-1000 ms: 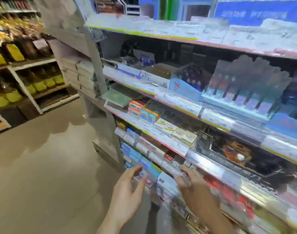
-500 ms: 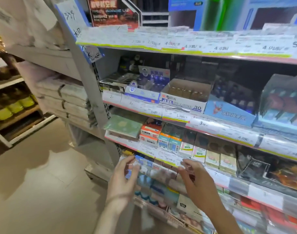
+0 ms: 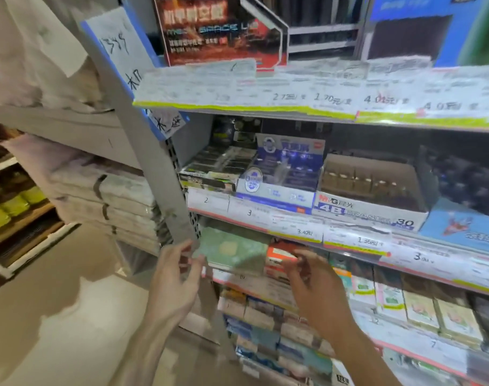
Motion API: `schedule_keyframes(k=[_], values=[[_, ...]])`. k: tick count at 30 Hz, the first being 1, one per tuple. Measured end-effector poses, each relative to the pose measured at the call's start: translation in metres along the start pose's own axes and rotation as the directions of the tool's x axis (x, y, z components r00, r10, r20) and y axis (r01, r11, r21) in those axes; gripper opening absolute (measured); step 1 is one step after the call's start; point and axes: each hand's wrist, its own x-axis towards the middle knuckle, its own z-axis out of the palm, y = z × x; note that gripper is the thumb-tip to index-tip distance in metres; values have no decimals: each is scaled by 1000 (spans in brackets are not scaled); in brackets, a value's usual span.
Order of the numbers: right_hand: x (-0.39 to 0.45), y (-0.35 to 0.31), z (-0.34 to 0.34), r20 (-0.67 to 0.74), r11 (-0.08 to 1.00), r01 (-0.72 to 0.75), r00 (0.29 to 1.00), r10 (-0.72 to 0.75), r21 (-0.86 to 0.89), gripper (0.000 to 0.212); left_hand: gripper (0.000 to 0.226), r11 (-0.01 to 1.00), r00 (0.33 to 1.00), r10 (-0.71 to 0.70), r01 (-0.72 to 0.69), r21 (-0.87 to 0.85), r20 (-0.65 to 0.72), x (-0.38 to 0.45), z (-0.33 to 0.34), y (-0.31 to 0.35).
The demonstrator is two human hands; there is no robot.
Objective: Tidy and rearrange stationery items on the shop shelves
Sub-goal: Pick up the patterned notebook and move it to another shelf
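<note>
Listing what we see on the shop shelves, top to bottom, at their left end:

Upper shelf: a red display box, with price labels along the shelf edge.

Second shelf: a tray of dark packs at the left; beside it a blue-and-white display box; next a white carton marked 4B eraser (open-topped, brown rows inside); then a light blue box.

Third shelf: a flat green pack at the left corner, an orange-and-white box just beside it, and small green and cream boxes in a row further right.

Left hand: raised before the grey shelf upright, fingers spread loosely, thumb near the green pack's left edge; we cannot tell whether it touches. It holds nothing.

Right hand: lifted in front of the orange-and-white box, fingers slightly bent and blurred, holding nothing; contact with the box we cannot tell.

Lower shelf: blurred blue packs.

Left of the unit: stacked pale wrapped bundles.
</note>
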Motion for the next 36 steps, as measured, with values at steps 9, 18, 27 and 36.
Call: schedule_keyframes(k=[9, 18, 27, 36], values=[[16, -54, 46, -10, 979, -195, 981, 194, -65, 39, 22, 999, 963, -45, 43, 15, 266, 57, 4, -32], [20, -69, 70, 10, 896, -426, 904, 428, 128, 49, 28, 678, 784, -267, 566, -468, 561, 81, 15, -44], [3, -70, 59, 219, 636, -487, 863, 454, 599, 52, 48, 633, 712, -159, 605, -483, 684, 81, -9, -59], [-52, -61, 47, 255, 613, -450, 888, 382, 649, 40, 75, 723, 738, -124, 525, -449, 663, 69, 11, -50]])
